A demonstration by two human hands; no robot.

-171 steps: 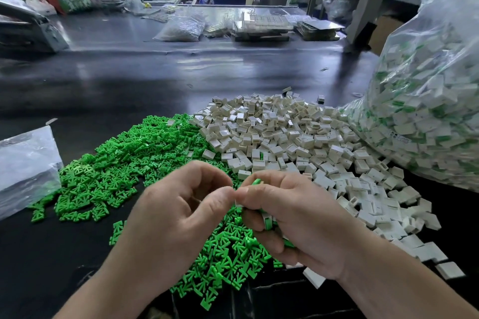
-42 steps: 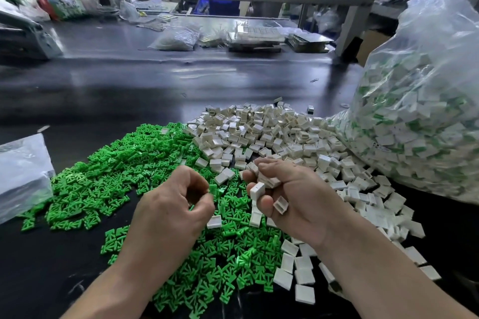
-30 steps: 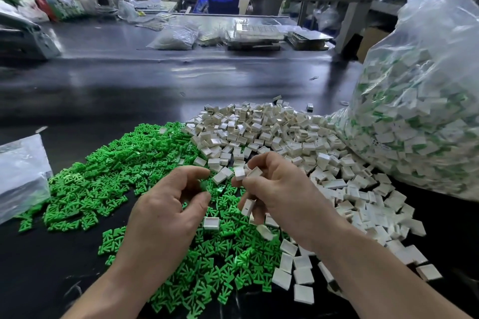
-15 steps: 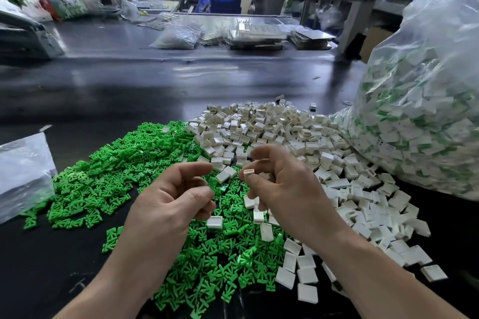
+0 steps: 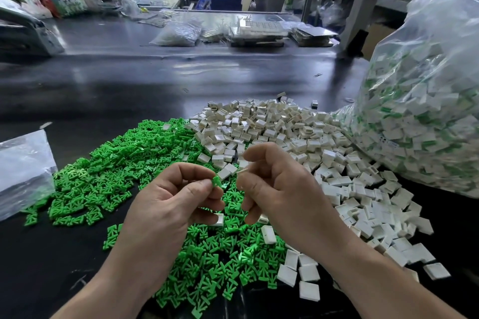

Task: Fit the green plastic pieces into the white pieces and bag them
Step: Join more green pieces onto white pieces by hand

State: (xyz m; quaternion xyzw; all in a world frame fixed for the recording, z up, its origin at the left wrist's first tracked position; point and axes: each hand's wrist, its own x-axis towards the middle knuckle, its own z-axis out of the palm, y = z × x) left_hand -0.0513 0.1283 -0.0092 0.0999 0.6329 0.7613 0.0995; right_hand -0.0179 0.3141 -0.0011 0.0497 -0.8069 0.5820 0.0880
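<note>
The left hand (image 5: 171,204) was in the lower middle of the frame, with its thumb and forefinger closed on one green piece (image 5: 216,181). The right hand (image 5: 280,189) was just beside it, fingers curled, pinching a white piece (image 5: 241,171) of which only a thin edge showed. The two pieces were near but apart. Under both hands lay the green heap (image 5: 116,176), and the white heap (image 5: 272,127) joined it behind and on the right. The big clear bag (image 5: 420,111) of fitted pieces filled the right side and leaned on the white heap, closing that way. A small clear bag (image 5: 23,171) lay at the left edge, just beside the green heap. Room to move was on the dark table (image 5: 129,80) beyond the heaps, up to the flat trays (image 5: 256,31) and a grey post (image 5: 363,2) in the upper part.
</note>
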